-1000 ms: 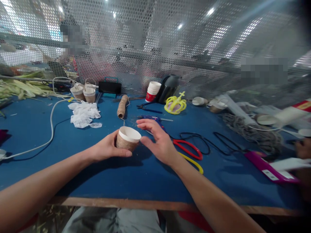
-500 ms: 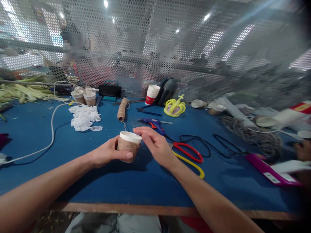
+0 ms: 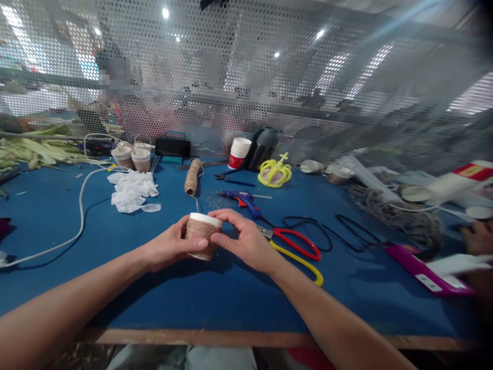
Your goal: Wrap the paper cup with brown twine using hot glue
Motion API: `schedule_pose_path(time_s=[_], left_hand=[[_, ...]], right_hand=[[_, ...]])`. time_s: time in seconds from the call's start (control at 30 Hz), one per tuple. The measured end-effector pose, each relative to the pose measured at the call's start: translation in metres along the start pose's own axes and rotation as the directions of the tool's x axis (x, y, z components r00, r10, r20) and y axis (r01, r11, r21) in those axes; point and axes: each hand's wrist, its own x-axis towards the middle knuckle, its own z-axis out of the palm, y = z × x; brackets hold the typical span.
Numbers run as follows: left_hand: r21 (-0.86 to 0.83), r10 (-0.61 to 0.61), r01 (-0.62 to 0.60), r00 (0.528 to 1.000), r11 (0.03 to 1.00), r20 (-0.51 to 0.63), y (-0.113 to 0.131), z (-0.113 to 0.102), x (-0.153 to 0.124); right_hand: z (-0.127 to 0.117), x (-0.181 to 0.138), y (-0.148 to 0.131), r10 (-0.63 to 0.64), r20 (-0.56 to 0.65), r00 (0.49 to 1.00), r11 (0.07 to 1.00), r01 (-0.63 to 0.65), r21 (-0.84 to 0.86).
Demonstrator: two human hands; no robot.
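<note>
Between my hands is a paper cup [image 3: 201,234] wrapped in brown twine, its white rim bare at the top. My left hand [image 3: 169,245] grips its left side, thumb across the front. My right hand [image 3: 243,239] holds the right side, with the thumb on the twine and the fingers by the rim. A strand runs from behind the cup to a twine spool [image 3: 192,177] lying beyond it. A blue glue gun [image 3: 242,199] lies past my right hand. Scissors [image 3: 296,244] with one red and one yellow handle rest beside my right wrist.
White gloves [image 3: 133,190] and two twine-wrapped cups [image 3: 141,159] are at the left. Pliers [image 3: 234,180], stacked cups [image 3: 239,151], a dark jug [image 3: 264,146] and a yellow crown-shaped piece [image 3: 275,172] stand behind. Rightward are grey cord [image 3: 400,216], a purple power strip [image 3: 427,270] and another person's hand [image 3: 477,237].
My right hand has closed onto the cup's right side; its thumb was off the cup before and now presses the twine. My left hand keeps its hold.
</note>
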Motion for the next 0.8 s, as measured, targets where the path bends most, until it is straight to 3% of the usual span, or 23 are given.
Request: schedule_pose_path(time_s=[0.17, 0.33, 0.47, 0.6, 0.8], left_hand=[[0.072, 0.153, -0.152, 0.988, 0.986, -0.011, 0.0016, -0.0044, 0.0026], [0.142, 0.215, -0.216, 0.976, 0.966, 0.025, 0.0054, -0.0074, 0.0018], [0.226, 0.263, -0.252, 0.965, 0.941, -0.02, 0.0053, -0.0065, 0.0009], [0.187, 0.297, -0.275, 0.95, 0.943, -0.101, 0.0035, -0.0062, 0.002], [0.122, 0.262, -0.241, 0.944, 0.963, -0.203, 0.0035, -0.0083, 0.0052]], right_hand=[[0.0007, 0.0008, 0.0064, 0.097, -0.118, 0.988, 0.982, -0.075, 0.176], [0.0048, 0.0016, 0.0085, 0.205, -0.079, 0.976, 0.939, -0.173, 0.297], [0.005, 0.0019, 0.0064, 0.172, -0.054, 0.984, 0.947, -0.15, 0.283], [0.005, 0.0023, 0.0053, 0.154, -0.03, 0.988, 0.964, -0.143, 0.226], [0.0059, 0.0005, 0.0051, 0.136, -0.162, 0.977, 0.988, -0.145, -0.047]])
